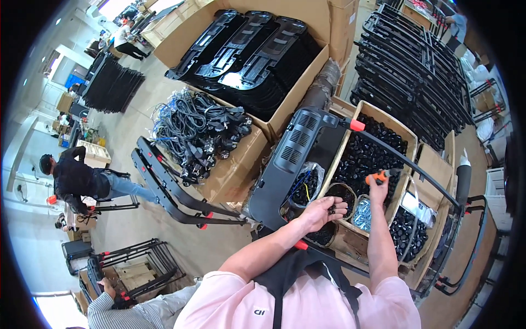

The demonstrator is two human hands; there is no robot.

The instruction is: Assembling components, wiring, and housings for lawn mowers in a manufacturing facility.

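My left hand (321, 212) curls over several small black parts at the rim of a round bowl (341, 193) of black pieces. My right hand (378, 189) is closed around an orange-handled tool (382, 176), held above a wooden crate (404, 130) full of black knobs. Both hands work beside a black plastic panel (292, 164) fixed on a black tube frame (412, 164) with an orange end cap (357, 125). A second bowl holds silvery hardware (362, 214).
A cardboard box (233, 170) heaped with black cables (200, 129) stands to the left, and a larger box (298, 96) of black moulded panels behind it. Stacked black frames (416, 71) fill the far right. A person (82, 181) bends over at left; another person's striped sleeve (118, 310) is bottom left.
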